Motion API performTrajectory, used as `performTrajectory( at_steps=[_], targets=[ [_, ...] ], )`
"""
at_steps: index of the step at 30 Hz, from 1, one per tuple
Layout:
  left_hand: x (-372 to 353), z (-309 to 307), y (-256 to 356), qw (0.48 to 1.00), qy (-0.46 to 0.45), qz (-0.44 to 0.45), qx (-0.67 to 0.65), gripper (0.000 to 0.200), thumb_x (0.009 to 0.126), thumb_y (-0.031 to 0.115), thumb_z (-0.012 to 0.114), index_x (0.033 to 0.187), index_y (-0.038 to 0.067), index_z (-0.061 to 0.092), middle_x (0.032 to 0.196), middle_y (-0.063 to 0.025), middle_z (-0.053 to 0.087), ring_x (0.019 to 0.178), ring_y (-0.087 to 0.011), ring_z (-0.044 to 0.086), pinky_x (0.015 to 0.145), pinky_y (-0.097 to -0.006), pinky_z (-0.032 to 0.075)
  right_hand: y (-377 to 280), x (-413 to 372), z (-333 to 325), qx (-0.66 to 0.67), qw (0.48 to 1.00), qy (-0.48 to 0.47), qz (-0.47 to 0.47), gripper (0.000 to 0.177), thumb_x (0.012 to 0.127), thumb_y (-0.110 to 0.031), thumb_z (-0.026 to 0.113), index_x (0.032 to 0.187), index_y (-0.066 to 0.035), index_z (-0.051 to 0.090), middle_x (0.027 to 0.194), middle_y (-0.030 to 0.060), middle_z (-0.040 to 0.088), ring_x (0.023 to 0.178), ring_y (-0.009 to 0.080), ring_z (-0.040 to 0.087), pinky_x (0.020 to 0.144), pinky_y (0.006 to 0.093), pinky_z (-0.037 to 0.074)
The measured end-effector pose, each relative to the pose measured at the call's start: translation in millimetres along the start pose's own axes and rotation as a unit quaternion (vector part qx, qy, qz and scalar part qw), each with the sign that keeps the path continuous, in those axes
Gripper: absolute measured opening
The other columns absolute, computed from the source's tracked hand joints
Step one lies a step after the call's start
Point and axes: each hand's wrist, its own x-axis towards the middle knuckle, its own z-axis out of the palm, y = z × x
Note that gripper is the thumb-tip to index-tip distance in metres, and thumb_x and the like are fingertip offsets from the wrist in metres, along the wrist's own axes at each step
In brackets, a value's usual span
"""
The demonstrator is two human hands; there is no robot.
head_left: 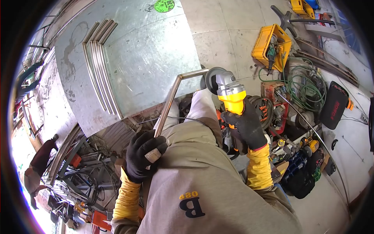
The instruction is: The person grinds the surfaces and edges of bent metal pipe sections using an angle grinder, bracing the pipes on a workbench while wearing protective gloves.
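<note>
My left hand (pixel 142 150), in a black glove, is closed around the lower end of a bent metal tube (pixel 168 102). A small brownish block (pixel 153 156) shows at its fingers. The tube rises from that hand over my lap, bends, and runs right toward the grinder. Also gloved in black, my right hand (pixel 249 124) grips the yellow and grey body of an angle grinder (pixel 230 87). The grinder's round disc (pixel 211 80) is right at the tube's far end, in front of the table's corner.
Several similar bent tubes (pixel 102 74) lie side by side on the metal-topped table (pixel 148 50). On the floor to the right stand a yellow crate (pixel 260 45) with a power tool inside, a coiled green hose (pixel 306 95) and cluttered tools. Metal frames (pixel 83 156) stand at left.
</note>
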Motion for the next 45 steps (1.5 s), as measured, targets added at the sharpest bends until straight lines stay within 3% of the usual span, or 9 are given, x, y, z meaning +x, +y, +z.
performTrajectory(
  at_steps=[10,16,18,22,24,34,36,39,45],
  targets=[
    [-8.9,2.7,-9.9,0.999,-0.031,0.040,0.011,0.045,0.078,0.008,0.080,0.123,0.015,0.080,0.131,-0.0067,0.075,0.118,-0.0382,0.071,0.099,-0.0532,0.059,-1.1,4.6,-1.9,-0.060,0.995,-0.012,0.073,0.054,0.086,-0.026,0.088,0.128,-0.001,0.064,0.111,0.0212,0.075,0.102,0.0396,0.075,0.089,0.0465,0.059],
    [-7.3,3.8,-5.7,1.000,-0.006,0.023,0.003,0.030,0.083,0.008,0.083,0.111,0.015,0.076,0.118,-0.0067,0.079,0.115,-0.0375,0.073,0.101,-0.0537,0.059,-2.4,-3.5,-4.5,-0.039,0.996,-0.014,0.072,0.053,0.087,-0.024,0.087,0.128,-0.001,0.064,0.113,0.0215,0.076,0.102,0.0402,0.075,0.090,0.0473,0.058],
    [-10.6,5.2,-8.3,0.999,-0.011,0.049,0.020,0.040,0.082,0.010,0.083,0.121,0.016,0.081,0.132,-0.0053,0.074,0.115,-0.0369,0.072,0.096,-0.0521,0.060,-5.3,-0.7,-2.7,-0.048,0.997,-0.010,0.056,0.053,0.087,-0.024,0.087,0.129,-0.001,0.064,0.113,0.0215,0.076,0.102,0.0403,0.075,0.090,0.0475,0.058],
    [-10.4,5.8,-5.6,0.999,-0.014,0.047,0.024,0.040,0.082,0.010,0.083,0.121,0.016,0.081,0.132,-0.0050,0.074,0.115,-0.0370,0.072,0.096,-0.0522,0.060,2.7,9.2,-2.0,-0.087,0.996,-0.014,0.025,0.055,0.087,-0.025,0.087,0.131,-0.002,0.063,0.113,0.0220,0.076,0.103,0.0410,0.075,0.090,0.0483,0.059],
    [-8.5,6.4,-3.7,1.000,-0.002,0.025,0.016,0.025,0.083,0.006,0.082,0.107,0.014,0.076,0.118,-0.0071,0.079,0.114,-0.0372,0.074,0.101,-0.0533,0.060,-0.5,9.2,-1.8,-0.086,0.995,-0.017,0.041,0.055,0.087,-0.025,0.088,0.131,-0.002,0.064,0.113,0.0224,0.076,0.103,0.0413,0.076,0.090,0.0484,0.059],
    [13.4,-15.6,7.4,0.999,0.008,-0.021,-0.044,0.038,0.080,0.004,0.078,0.116,0.015,0.080,0.124,-0.0078,0.079,0.113,-0.0391,0.074,0.103,-0.0541,0.060,9.3,2.8,0.1,-0.033,0.998,-0.021,0.047,0.056,0.086,-0.022,0.088,0.131,-0.001,0.064,0.112,0.0228,0.076,0.104,0.0409,0.076,0.090,0.0478,0.059],
    [19.4,-18.3,11.4,0.999,0.012,-0.011,-0.034,0.017,0.089,0.002,0.077,0.105,0.006,0.078,0.112,-0.0127,0.081,0.108,-0.0424,0.076,0.098,-0.0517,0.061,1.9,6.9,-0.1,-0.053,0.998,-0.016,0.032,0.056,0.086,-0.022,0.089,0.131,-0.001,0.064,0.112,0.0229,0.076,0.104,0.0405,0.076,0.090,0.0474,0.059],
    [27.4,-26.2,17.6,0.998,0.011,-0.045,-0.039,0.015,0.091,0.003,0.077,0.106,0.003,0.078,0.110,-0.0146,0.081,0.105,-0.0416,0.076,0.095,-0.0491,0.061,7.8,14.8,1.5,-0.063,0.998,-0.018,0.022,0.057,0.086,-0.022,0.089,0.132,-0.001,0.064,0.112,0.0229,0.076,0.104,0.0396,0.076,0.091,0.0467,0.059],
    [38.3,-40.8,16.8,0.984,0.020,-0.112,-0.139,0.032,0.082,-0.002,0.074,0.113,0.003,0.079,0.117,-0.0170,0.081,0.105,-0.0380,0.078,0.096,-0.0440,0.061,23.2,8.9,1.7,-0.035,0.998,-0.026,0.033,0.059,0.085,-0.021,0.090,0.133,-0.002,0.063,0.113,0.0221,0.076,0.104,0.0382,0.076,0.093,0.0456,0.059]
  ],
)
